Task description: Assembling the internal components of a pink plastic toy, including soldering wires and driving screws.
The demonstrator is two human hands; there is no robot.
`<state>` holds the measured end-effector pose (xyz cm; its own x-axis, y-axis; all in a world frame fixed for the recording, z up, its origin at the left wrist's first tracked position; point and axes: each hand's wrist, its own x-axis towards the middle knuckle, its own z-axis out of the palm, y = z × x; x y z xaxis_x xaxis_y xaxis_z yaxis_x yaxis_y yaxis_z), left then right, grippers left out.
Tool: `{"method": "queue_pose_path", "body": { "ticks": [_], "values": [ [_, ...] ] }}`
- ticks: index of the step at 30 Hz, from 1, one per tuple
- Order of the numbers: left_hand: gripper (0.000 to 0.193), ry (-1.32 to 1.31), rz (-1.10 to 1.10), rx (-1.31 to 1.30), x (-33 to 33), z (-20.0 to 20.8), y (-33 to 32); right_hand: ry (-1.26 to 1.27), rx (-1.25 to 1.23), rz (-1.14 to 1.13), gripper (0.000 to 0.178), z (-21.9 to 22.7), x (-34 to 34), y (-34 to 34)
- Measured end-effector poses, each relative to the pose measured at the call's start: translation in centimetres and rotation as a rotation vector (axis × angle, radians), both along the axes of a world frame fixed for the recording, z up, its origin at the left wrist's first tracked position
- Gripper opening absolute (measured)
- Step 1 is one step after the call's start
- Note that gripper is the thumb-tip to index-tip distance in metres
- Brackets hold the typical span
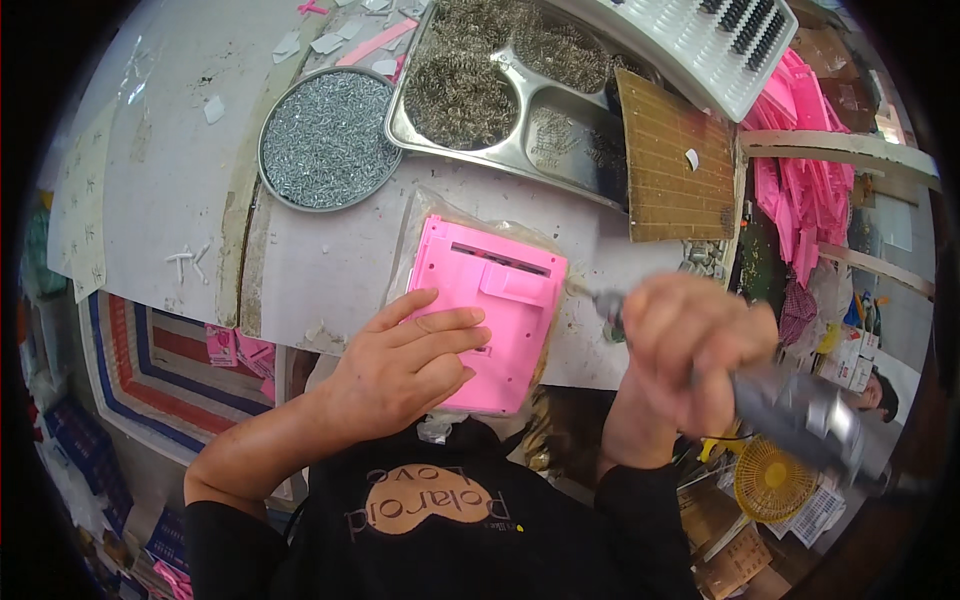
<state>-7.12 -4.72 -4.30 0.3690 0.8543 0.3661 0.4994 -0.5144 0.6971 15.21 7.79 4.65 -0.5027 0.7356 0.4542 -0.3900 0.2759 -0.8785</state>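
A pink plastic case (470, 376) lies on the table in front of me on clear plastic film, its face showing screw holes, a long slot and a raised block. My left hand (405, 358) rests flat across its left side, fingers stretched out. To the right, my right hand (690, 345) is wrapped round an electric screwdriver (800, 415), smeared a little by motion. Its bit points left, close to the right edge of the case; whether they touch I cannot tell.
Small silver screws fill a round dish (325, 140) at the back left. Beside it, a metal compartment tray (480, 152) holds coiled springs, with a brown board (675, 160) over its right end. A white tray (690, 45) and a stack of pink parts (805, 150) are farther right.
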Motion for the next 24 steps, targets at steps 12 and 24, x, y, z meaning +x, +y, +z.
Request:
{"method": "queue_pose_path", "body": {
  "ticks": [12, 24],
  "values": [
    [0.029, -0.058, 0.044, -0.038, 0.3, 0.1, -0.2, -0.018, -0.164, 0.044, 0.015, -3.0, -1.7, 2.4],
    [0.021, -0.168, 0.189, 0.103, -0.6, 1.2, 0.5, 0.216, -0.176, 0.38, 0.026, 2.1, -4.5, -2.0]
  ]
}}
